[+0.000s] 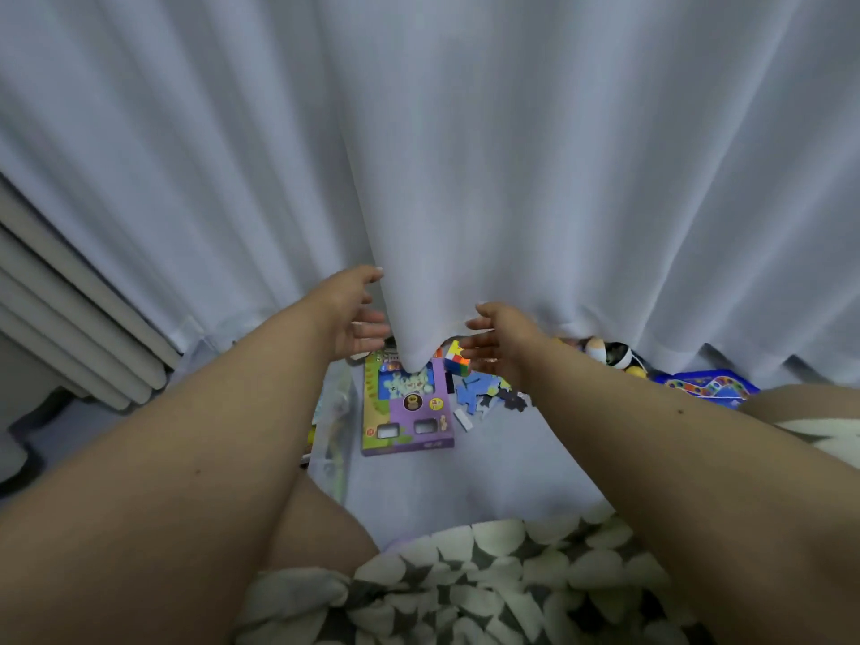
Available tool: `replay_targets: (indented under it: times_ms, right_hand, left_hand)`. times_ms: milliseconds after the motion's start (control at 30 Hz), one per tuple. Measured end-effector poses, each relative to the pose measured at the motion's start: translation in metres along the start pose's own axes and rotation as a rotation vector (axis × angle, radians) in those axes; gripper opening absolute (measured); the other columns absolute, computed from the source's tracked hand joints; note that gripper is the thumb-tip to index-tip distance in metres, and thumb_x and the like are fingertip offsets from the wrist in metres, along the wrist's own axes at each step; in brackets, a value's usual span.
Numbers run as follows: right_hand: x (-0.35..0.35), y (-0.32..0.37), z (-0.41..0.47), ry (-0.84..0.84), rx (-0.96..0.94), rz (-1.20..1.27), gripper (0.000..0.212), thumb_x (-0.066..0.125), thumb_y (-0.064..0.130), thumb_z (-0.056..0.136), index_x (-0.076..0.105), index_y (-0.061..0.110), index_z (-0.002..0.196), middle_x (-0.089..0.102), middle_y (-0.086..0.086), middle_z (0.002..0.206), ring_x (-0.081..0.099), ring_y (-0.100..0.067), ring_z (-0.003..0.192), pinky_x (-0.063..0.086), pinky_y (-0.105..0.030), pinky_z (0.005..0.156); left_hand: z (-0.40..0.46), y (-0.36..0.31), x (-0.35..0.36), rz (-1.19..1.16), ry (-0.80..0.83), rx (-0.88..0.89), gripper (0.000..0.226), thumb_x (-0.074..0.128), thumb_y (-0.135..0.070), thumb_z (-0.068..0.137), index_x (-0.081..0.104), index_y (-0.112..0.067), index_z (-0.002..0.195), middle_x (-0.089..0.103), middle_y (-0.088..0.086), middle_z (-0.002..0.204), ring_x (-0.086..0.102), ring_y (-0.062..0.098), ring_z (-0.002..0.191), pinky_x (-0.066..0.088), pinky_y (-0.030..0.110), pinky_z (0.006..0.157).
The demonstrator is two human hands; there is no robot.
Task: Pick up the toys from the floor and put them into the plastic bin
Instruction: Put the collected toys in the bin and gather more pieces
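The pale floor [488, 467] carries a purple and green toy box [407, 412] lying flat, with a multicoloured cube [457, 360] and scattered blue puzzle pieces [484, 395] just to its right. Further right lie a black and white soft toy [614, 355] and a blue game board [707, 387]. A clear plastic bin [337, 412] stands just left of the box.

I read this as a home, likely a bedroom or playroom. A pale floor-length curtain [465, 155] fills most of the view, hem reaching the floor. Just under that hem, children's toys lie scattered: a purple-green game box [407, 407], a multicoloured puzzle cube [457, 359], blue jigsaw pieces [479, 393], a plush toy [614, 353], a blue game board [707, 386]. Left of the curtain, white stepped trim [70, 314].
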State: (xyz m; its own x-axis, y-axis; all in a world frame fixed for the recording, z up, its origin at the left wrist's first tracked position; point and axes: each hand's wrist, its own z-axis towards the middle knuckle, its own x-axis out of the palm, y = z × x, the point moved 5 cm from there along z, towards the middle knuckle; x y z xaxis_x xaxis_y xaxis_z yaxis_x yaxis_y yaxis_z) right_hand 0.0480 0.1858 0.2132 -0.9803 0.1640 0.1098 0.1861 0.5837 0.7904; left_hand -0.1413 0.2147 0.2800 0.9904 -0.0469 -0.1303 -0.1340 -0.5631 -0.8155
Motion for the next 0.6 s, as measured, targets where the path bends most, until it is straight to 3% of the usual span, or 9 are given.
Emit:
replay_targets:
  times_ms: [100,200,433,600]
  right_hand:
    - [-0.026,0.002,-0.007,-0.047,-0.014,0.010,0.033,0.041,0.037,0.097,0.055,0.007,0.098,0.059,-0.014,0.084,0.056,-0.026,0.078,0.048,-0.035,0.071]
    - [-0.050,0.004,-0.018,-0.097,-0.032,0.023,0.035,0.041,0.037,0.097,0.055,0.006,0.101,0.059,-0.015,0.084,0.057,-0.026,0.072,0.048,-0.031,0.064]
    - [-0.089,0.002,-0.038,-0.194,-0.052,0.073,0.035,0.042,0.039,0.096,0.056,0.007,0.093,0.059,-0.013,0.076,0.057,-0.025,0.068,0.047,-0.033,0.065]
    - [-0.096,0.002,-0.044,-0.215,-0.066,0.070,0.037,0.042,0.039,0.097,0.054,0.004,0.104,0.058,-0.013,0.074,0.056,-0.024,0.067,0.048,-0.031,0.064]
  left_hand:
    - [-0.008,-0.004,0.023,-0.023,0.038,0.020,0.052,0.050,-0.040,0.092,0.043,-0.004,0.130,0.055,0.016,0.107,0.060,0.031,0.101,0.050,0.042,0.091]
    - [-0.018,-0.006,0.040,-0.032,0.077,0.040,0.054,0.050,-0.040,0.092,0.043,-0.005,0.132,0.056,0.014,0.099,0.060,0.031,0.103,0.051,0.041,0.085]
    - [-0.041,0.002,0.066,-0.047,0.122,0.035,0.055,0.051,-0.041,0.092,0.044,-0.005,0.133,0.055,0.018,0.116,0.060,0.032,0.107,0.051,0.041,0.083]
    - [-0.050,0.003,0.074,-0.020,0.142,0.042,0.055,0.050,-0.041,0.092,0.043,-0.006,0.134,0.055,0.017,0.117,0.060,0.030,0.105,0.052,0.039,0.081]
